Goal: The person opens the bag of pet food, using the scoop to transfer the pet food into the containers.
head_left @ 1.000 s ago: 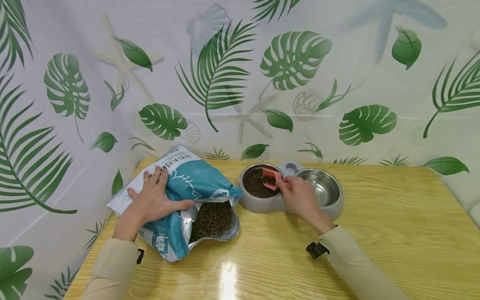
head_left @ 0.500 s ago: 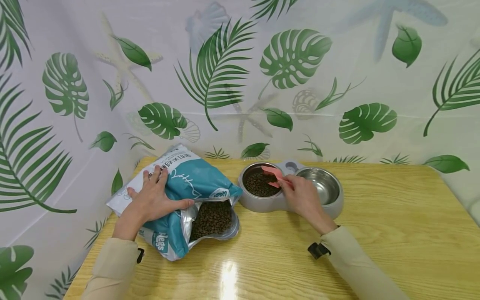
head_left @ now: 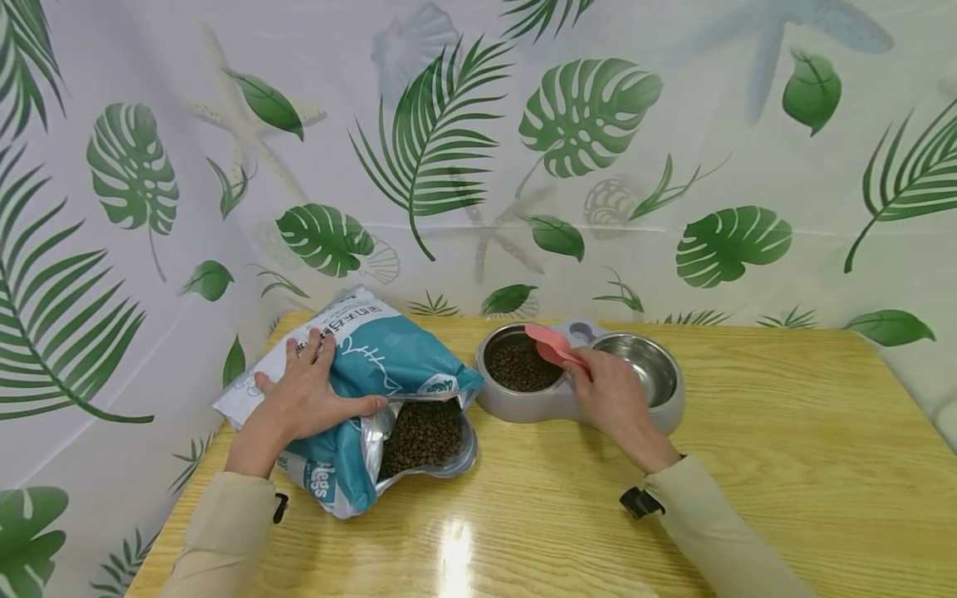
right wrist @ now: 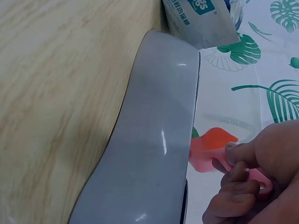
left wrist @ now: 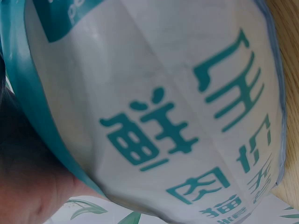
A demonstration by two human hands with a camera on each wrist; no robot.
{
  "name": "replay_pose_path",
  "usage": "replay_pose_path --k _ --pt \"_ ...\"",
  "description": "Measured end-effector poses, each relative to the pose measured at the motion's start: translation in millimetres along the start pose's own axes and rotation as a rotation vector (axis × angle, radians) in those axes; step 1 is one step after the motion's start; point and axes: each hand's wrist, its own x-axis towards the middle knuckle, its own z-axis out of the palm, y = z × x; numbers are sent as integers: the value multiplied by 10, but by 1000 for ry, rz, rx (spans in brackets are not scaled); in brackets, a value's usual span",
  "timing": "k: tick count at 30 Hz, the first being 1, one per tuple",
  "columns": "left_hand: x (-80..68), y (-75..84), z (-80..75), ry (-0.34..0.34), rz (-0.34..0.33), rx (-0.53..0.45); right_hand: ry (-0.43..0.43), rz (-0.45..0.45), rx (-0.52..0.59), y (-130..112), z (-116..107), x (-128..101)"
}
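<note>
My left hand [head_left: 302, 399] lies with spread fingers on a blue and white bag of kibble [head_left: 407, 357], pressing its side. The bag's mouth gapes toward the front right and shows brown kibble [head_left: 422, 436]. In the left wrist view the printed bag [left wrist: 154, 70] fills most of the picture. My right hand [head_left: 615, 399] pinches the handle of a pink scoop [head_left: 552, 345], its head tilted over the left bowl of a grey double feeder [head_left: 523, 407]. Kibble [head_left: 521, 365] covers the bottom of that bowl. The right wrist view shows thumb and fingers curled on the scoop [right wrist: 205, 151].
The feeder's right steel bowl [head_left: 646, 365] shows bare metal. Everything stands on a wooden table [head_left: 785, 448]. A leaf-printed cloth [head_left: 463, 166] hangs right behind the table's back edge and along the left.
The scoop, facing up with kibble in it a second ago, has turned over above the left bowl and risen slightly. My right hand has shifted a little right; the left hand stays put.
</note>
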Motion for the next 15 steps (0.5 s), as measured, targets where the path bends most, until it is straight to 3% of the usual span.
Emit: replay_pose_path --k 5,10,12,15 --pt "-1 0 0 1 1 -1 -72 79 166 1 -77 -20" --pt "-1 -4 9 5 1 0 -311 183 542 -34 -212 -58" --pt "0 -7 13 6 1 1 -431 178 689 -44 -258 -85" --pt "3 -9 15 8 3 4 -600 105 797 -57 -316 -137"
